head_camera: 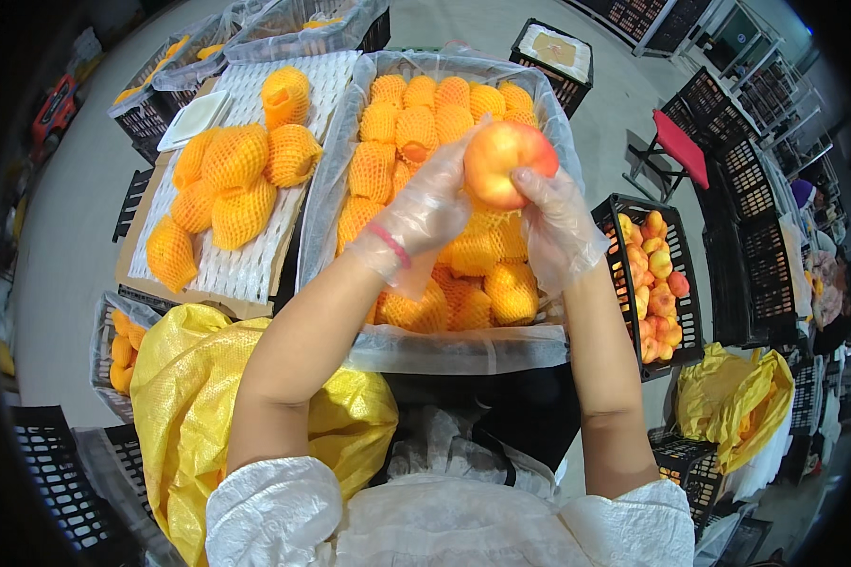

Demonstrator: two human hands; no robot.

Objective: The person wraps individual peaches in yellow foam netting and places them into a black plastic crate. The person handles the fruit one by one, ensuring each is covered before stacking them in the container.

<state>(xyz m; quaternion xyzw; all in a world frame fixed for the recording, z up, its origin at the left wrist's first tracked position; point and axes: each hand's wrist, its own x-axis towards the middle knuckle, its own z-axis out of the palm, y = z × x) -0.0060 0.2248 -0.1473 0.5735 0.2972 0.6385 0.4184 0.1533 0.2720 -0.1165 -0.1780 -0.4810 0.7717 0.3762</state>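
Note:
A red and yellow peach (500, 166) is held up over a lined crate (461, 360) by both my hands, which wear clear plastic gloves. My left hand (436, 198) grips the peach's left side, its fingers partly hidden behind the fruit. My right hand (557, 220) holds the right side, thumb on the front. Beneath them the crate holds rows of fruit in orange foam net sleeves (415, 305). Left of it, several more sleeved fruits (235, 157) are piled on a white woven foam sheet (245, 273) over cardboard.
A black crate of bare peaches (658, 283) stands at the right. Yellow woven sacks (184, 383) (734, 397) lie at both sides. White trays (197, 119) rest at the upper left. Farther off are a red folding stool (681, 147), a black crate with a cardboard piece (553, 53) and stacked crates.

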